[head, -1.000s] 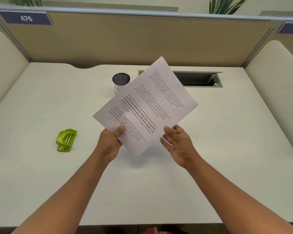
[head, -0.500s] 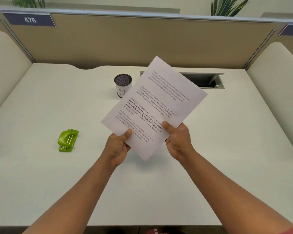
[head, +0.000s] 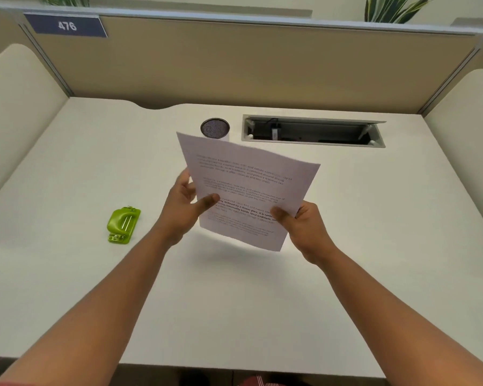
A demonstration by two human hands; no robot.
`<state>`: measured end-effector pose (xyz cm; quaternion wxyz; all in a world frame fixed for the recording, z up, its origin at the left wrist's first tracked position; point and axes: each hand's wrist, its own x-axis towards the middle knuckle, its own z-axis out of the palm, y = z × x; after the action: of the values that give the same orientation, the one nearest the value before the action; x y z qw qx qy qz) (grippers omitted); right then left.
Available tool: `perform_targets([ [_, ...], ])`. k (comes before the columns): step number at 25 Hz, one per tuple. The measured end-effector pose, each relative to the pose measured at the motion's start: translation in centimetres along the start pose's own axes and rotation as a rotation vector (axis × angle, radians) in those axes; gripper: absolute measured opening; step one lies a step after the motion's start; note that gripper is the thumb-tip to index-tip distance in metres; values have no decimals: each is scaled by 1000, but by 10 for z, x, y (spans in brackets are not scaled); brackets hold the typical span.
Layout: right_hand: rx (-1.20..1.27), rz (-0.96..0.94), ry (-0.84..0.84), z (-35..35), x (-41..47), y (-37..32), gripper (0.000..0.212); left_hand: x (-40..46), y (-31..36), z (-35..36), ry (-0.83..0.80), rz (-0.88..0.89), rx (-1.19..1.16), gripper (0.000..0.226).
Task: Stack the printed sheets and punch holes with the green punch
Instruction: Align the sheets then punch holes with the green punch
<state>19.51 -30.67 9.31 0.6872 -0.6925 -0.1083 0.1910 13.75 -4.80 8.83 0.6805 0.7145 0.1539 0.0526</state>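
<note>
I hold the printed sheets [head: 246,188] up above the middle of the white desk [head: 67,168], tilted with the text facing me. My left hand [head: 184,204] grips their left edge, thumb on the front and fingers behind. My right hand [head: 301,227] pinches the lower right corner, thumb on the printed side. How many sheets are in the stack cannot be told. The green punch [head: 123,224] lies flat on the desk to the left of my left hand, untouched.
A white cylinder with a dark mesh top [head: 215,129] stands behind the sheets. An open cable tray [head: 313,132] is sunk into the desk at the back right. Beige partition walls [head: 234,65] enclose the desk on three sides.
The sheets have turned from a diagonal slant to nearly upright. My right hand, open a second ago, now pinches the lower right corner; my left hand shifted higher along the left edge.
</note>
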Motion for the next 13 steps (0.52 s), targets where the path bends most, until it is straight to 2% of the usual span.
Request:
perform_targets([
  [2,-11,-3,-8,2,-1,2,24,-5,0,2,39,30,-19,34],
  [3,-16,-7,-1,2,-1,2,24,-8,-1,3,75,41,-15,27],
  [8,-29,-36,48,9,0,2,25,-19,-3,17,149,97,-33,23],
  [13,-24,-54,118,19,0,7,25,-17,-10,30,182,70,-35,22],
])
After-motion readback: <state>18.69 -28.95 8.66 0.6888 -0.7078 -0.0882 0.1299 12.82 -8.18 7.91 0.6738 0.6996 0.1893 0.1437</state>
